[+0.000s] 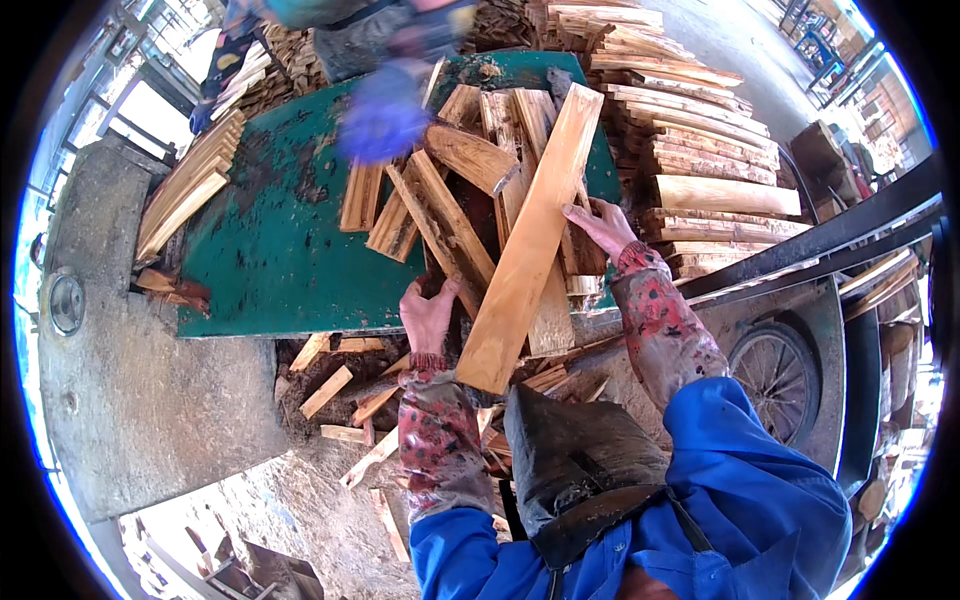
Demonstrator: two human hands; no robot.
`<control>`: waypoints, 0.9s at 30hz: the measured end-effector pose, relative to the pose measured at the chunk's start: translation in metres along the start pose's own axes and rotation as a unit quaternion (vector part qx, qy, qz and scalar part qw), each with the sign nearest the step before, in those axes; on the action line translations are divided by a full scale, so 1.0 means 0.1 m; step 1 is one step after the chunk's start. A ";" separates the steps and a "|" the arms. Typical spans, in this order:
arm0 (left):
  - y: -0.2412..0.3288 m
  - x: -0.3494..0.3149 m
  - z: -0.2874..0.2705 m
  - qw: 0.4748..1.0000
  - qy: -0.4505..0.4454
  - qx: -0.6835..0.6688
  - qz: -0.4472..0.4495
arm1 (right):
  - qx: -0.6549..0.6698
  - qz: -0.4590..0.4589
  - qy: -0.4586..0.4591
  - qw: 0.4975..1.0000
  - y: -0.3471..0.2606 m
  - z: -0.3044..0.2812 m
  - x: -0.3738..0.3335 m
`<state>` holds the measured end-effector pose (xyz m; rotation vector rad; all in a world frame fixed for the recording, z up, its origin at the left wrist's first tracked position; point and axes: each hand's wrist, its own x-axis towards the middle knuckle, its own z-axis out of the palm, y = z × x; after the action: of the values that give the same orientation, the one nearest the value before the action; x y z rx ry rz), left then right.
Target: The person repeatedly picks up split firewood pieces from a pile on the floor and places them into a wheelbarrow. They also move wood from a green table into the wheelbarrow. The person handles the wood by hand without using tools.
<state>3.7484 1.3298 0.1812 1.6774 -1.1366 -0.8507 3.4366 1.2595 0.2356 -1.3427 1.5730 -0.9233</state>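
Long wooden slat: long axis runs from lower left, near the person's body, up and right toward the far side of the green surface. It lies tilted on top of the pile of split offcuts. Lower end overhangs the near edge of the surface, above the scrap wood on the floor.

Look: pale, fresh-sawn, flat broad face up, straight edges, slightly darker streak along the right edge. Clearly longer and cleaner than the pieces under it.

Left hand: bare, at the near edge of the surface, just left of the slat's lower half. Grip loosely curled over short dark offcuts there; fingers partly hidden in the wood, so cannot tell if it actually clamps a piece. Touching the slat's left edge or just beside it, cannot tell which.

Right hand: bare, on the slat's right side about mid-length. Grip mostly open, fingers spread and laid on the pieces beside the slat's right edge, fingertips reaching that edge. Not wrapped around anything visible.

Around: a second person's blue glove, blurred, over the far left of the pile. Stacked slats in neat rows at far right. Another bundle of slats on the surface's left edge. Wheel lower right.
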 end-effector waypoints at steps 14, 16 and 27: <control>-0.09 -0.91 0.13 0.944 -0.047 -0.292 -0.144 | -0.001 -0.011 -0.067 0.998 0.13 -0.16 -0.19; -0.09 -0.91 0.09 0.923 -0.073 -0.301 -0.229 | 0.000 0.001 -0.069 0.998 0.20 -0.19 -0.15; -0.01 -0.88 0.21 0.839 -0.138 -0.450 -0.274 | -0.009 -0.030 -0.061 0.998 0.34 -0.15 -0.10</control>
<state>3.6999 1.4064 0.1774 1.0610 -0.2569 -1.7082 3.4108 1.2743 0.2111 -1.4380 1.4578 -0.8476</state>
